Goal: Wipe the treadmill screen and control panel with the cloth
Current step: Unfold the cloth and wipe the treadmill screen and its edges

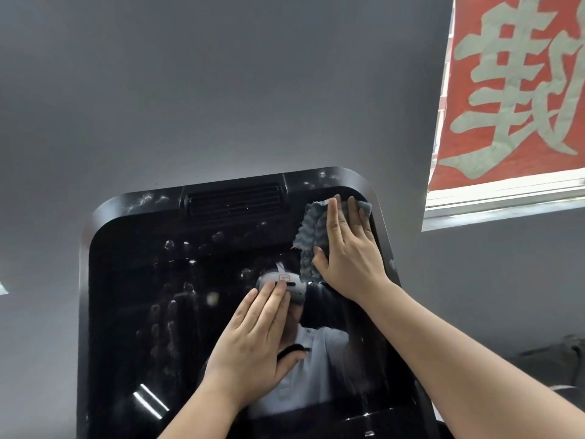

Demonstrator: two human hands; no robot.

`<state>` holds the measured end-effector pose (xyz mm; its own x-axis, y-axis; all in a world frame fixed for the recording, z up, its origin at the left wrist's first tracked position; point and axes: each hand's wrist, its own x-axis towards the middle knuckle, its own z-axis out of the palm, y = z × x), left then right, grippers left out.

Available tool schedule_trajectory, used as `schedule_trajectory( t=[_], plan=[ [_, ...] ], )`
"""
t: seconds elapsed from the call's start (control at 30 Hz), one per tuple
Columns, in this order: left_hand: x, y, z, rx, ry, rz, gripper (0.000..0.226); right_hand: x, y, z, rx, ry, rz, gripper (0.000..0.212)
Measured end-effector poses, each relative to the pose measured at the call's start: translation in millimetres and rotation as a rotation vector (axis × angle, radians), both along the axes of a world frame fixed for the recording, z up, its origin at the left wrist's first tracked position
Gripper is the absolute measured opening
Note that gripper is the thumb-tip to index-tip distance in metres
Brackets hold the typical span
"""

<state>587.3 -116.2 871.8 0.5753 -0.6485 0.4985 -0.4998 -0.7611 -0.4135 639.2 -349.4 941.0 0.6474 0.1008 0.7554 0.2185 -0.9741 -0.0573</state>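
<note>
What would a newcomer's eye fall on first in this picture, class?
The right hand presses a blue cloth flat against the top right corner of the glossy black screen. The left hand rests flat on the middle of the screen. A red banner with large pale characters hangs at the upper right.

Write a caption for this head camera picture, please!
Right hand presses a blue cloth on the smudged treadmill screen, left hand flat on the glass.

Dim, flat light. Daylight is coming through the window [503,201] at far right. The glossy black screen [190,312] is mirroring the room, smudges catching glare. Wide-angle lens is bending edges; banner [512,90] is looking soft.
</note>
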Motion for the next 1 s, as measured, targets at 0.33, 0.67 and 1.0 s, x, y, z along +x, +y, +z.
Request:
schedule_trajectory(
  t=[0.33, 0.67, 1.0],
  plan=[
    [0.2, 0.2, -0.2, -0.002, -0.003, 0.003, 0.088, -2.1, 4.0, 5.4, -0.009, 0.028, -0.046, 0.076],
    [0.1, 0.5, -0.1, -0.006, -0.002, 0.001, 0.089, -6.1, 7.2, -0.6, -0.084, 0.038, -0.118, 0.086],
    [-0.2, 0.0, 0.6, 0.006, -0.014, -0.006, 0.087, -3.1, -3.1, 1.8, -0.196, 0.041, -0.114, 0.088]
  ],
)
